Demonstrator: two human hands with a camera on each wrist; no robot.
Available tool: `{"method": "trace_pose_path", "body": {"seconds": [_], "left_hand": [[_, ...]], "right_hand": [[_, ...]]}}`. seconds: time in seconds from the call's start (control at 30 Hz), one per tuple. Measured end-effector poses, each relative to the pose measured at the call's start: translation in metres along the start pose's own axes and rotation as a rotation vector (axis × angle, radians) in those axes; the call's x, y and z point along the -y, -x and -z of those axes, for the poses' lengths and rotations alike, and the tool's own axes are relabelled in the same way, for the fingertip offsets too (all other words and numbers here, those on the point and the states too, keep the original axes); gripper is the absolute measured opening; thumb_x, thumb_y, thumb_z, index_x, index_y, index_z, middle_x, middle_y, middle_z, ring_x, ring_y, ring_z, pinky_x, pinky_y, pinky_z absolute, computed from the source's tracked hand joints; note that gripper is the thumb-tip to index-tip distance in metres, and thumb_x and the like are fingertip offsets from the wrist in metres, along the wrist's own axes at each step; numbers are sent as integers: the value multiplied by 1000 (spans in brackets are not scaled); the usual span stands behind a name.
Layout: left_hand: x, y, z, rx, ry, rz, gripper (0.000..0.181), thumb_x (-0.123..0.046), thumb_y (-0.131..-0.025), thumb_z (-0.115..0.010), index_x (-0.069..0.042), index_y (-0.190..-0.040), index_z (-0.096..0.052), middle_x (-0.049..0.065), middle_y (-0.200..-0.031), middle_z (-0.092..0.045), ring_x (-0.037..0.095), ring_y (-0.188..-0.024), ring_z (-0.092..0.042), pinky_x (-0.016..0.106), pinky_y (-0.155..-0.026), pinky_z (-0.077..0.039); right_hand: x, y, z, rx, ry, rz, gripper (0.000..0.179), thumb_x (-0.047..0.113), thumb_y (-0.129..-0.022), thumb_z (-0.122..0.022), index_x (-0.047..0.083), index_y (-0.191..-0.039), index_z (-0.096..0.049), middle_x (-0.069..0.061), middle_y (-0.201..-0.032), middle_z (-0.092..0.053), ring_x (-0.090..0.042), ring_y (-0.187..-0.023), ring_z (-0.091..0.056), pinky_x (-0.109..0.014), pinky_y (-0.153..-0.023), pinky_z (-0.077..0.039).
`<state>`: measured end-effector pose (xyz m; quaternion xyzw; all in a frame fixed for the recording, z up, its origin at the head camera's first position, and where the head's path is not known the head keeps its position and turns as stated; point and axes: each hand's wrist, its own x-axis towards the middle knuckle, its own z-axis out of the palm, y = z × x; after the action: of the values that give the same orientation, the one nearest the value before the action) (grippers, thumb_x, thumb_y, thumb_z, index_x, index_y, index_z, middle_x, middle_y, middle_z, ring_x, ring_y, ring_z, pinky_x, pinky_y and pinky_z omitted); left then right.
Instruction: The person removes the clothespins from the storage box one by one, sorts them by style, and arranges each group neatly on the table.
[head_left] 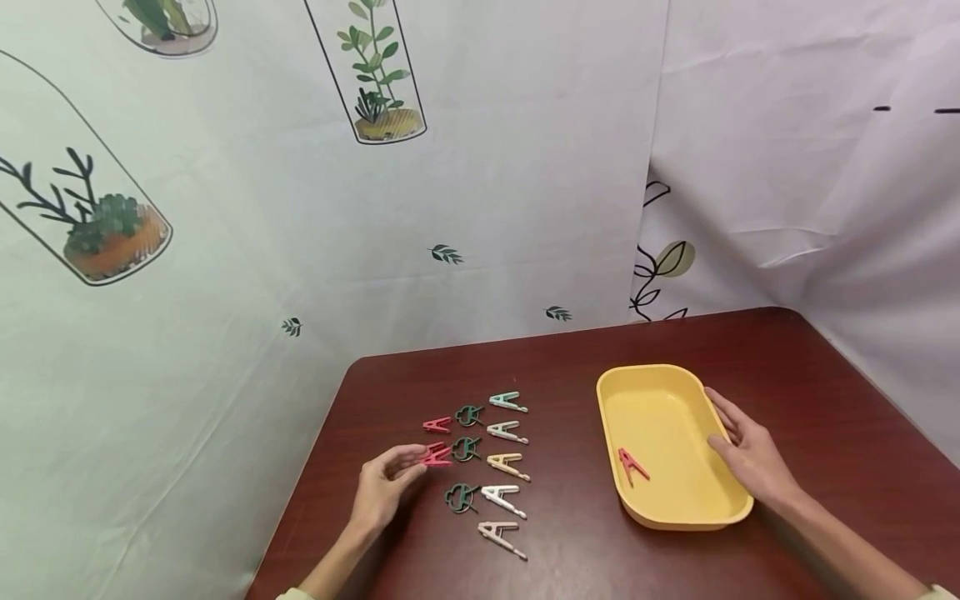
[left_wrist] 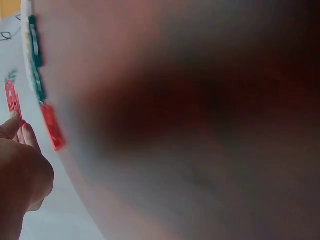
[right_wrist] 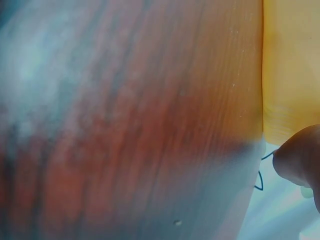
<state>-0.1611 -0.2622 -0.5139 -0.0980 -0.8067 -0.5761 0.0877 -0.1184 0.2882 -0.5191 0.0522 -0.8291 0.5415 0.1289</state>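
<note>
My left hand [head_left: 382, 492] pinches a pink-red clothespin [head_left: 437, 456] between thumb and fingertips at the left of the table; the same clothespin [left_wrist: 13, 97] shows at the edge of the left wrist view. Another red clothespin [head_left: 437, 425] lies just beyond it. On the right, my right hand [head_left: 753, 458] grips the right rim of a yellow tray [head_left: 675, 521], thumb over the edge and fingers outside. One red clothespin [head_left: 632, 465] lies inside the tray near its left wall. Only part of the right hand [right_wrist: 300, 160] and the tray wall [right_wrist: 290, 65] appear in the right wrist view.
Right of the left hand lie a column of green clips [head_left: 461, 497] and a column of several pale clothespins [head_left: 504, 500], from light green to beige. The dark red-brown table [head_left: 570, 542] meets a printed white cloth [head_left: 487, 292] at its back and left.
</note>
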Motion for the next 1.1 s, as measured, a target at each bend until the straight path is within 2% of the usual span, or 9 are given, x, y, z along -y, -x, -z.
{"method": "trace_pose_path", "body": {"seconds": [0.17, 0.37, 0.7, 1.1], "left_hand": [[12, 10, 13, -10, -24, 5, 26, 6, -88, -81, -2, -112, -79, 15, -110, -79, 19, -100, -76, 21, -85, -60], [15, 15, 20, -33, -88, 37, 26, 7, -87, -82, -6, -109, -80, 10, -107, -80, 20, -99, -76, 20, -83, -60], [18, 15, 19, -11, -101, 41, 24, 5, -88, -82, -6, -110, -80, 10, -106, -80, 20, -98, -76, 21, -83, -60], [21, 14, 19, 6, -123, 49, 26, 7, -88, -82, -9, -108, -80, 6, -106, -80, 21, -99, -76, 21, -82, -60]], "right_hand": [[-1, -1, 0, -3, -6, 3, 66, -11, -101, -55, -6, -162, -32, -42, -153, -41, 21, -112, -49, -10, -75, -55], [0, 0, 0, -9, -3, 6, 66, -11, -100, -55, -6, -162, -33, -42, -153, -41, 20, -112, -49, -10, -75, -55], [-2, 0, 0, -8, -15, 0, 66, -11, -100, -55, -6, -162, -32, -42, -153, -41, 19, -111, -51, -13, -74, -57], [-1, 0, -1, -3, -26, -7, 66, -11, -101, -55, -6, -163, -32, -41, -154, -40, 20, -114, -49, -10, -76, -55]]}}
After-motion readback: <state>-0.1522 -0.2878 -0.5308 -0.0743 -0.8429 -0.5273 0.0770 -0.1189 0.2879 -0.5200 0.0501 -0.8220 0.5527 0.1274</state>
